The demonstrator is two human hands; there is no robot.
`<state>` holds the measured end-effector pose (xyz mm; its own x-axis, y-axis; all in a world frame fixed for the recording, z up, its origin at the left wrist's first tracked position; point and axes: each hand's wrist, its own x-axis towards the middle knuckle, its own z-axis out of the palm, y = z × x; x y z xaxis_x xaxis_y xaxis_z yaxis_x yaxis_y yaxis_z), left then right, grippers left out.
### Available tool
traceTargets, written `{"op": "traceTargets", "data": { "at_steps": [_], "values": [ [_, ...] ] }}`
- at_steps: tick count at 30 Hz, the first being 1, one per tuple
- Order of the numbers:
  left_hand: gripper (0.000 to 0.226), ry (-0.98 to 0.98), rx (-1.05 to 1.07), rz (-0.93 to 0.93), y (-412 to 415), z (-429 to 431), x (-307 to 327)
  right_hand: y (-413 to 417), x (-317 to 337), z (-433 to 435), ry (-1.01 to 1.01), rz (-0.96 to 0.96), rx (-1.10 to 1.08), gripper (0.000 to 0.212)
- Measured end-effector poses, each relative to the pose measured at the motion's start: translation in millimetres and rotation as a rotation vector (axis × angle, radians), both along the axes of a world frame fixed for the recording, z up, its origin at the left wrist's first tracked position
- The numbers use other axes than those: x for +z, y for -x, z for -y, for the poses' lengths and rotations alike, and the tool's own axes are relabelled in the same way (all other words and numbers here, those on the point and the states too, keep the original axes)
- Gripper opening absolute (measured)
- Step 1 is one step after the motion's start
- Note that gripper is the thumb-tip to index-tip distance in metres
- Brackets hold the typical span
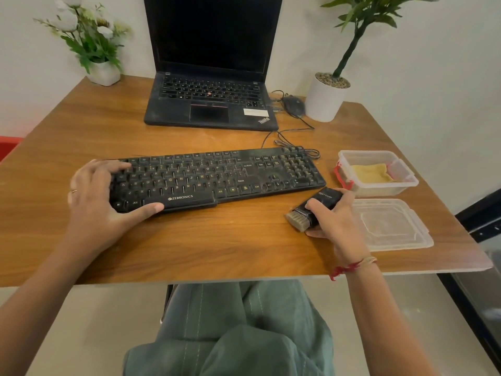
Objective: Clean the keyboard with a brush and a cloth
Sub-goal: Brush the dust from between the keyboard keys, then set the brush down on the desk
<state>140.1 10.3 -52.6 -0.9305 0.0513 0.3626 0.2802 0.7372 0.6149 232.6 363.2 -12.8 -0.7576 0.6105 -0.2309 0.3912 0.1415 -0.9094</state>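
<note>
Green-clad knees [244, 335] fill the bottom of the view, and just beyond them the wooden table [189, 245] carries the black keyboard [217, 177], lying flat across the middle with its cable trailing off the far right corner. Left hand [97, 196] is on the keyboard's left end: fingers spread wide over the keys, thumb laid along the front edge beside the space bar, a ring on one finger. Over at the keyboard's front right corner, just off it and not touching, the right hand [333, 218] grips the brush [314, 207], fingers wrapped over the black body, thumb underneath, pale bristles [296, 219] pointing left and low over the tabletop. Whether the bristles touch the wood, I cannot tell. A red thread circles that wrist. Right of the keyboard sits a clear plastic container [406, 180] with a red clasp, and the yellow cloth [370, 172] lies folded inside it. The container's lid [393, 226] lies flat on the table, right of the keyboard and nearer the camera, just past the right hand. Behind the keyboard stands an open laptop [211, 104], screen dark. Behind the keyboard's right end, a black mouse [294, 105] and a white pot [326, 101] with a green plant; behind its left end, a white pot of flowers [104, 73].
</note>
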Motion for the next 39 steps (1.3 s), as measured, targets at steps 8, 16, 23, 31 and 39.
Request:
{"op": "traceTargets", "data": {
  "at_steps": [8, 16, 23, 31, 39],
  "values": [
    [0.100, -0.017, 0.021, 0.016, -1.3, 0.5, -1.3, -3.9, -1.6, 4.8, -0.627, 0.240, 0.071, 0.043],
    [0.108, -0.004, 0.019, 0.015, -0.3, 0.5, -2.4, -4.9, -13.6, 10.5, -0.930, 0.261, -0.035, 0.054],
    [0.107, -0.043, -0.032, 0.013, 0.5, 0.4, -2.2, -6.1, -14.7, 8.8, -1.057, 0.313, -0.042, 0.068],
    [0.100, -0.061, -0.049, 0.008, 0.4, 0.7, -0.3, -4.1, 55.5, -40.2, -1.052, -0.011, 0.010, 0.037],
    [0.115, -0.050, -0.045, 0.017, 1.8, 0.8, -0.5, 71.4, 39.3, -151.7, -1.030, 0.414, 0.344, 0.024]
  ]
}}
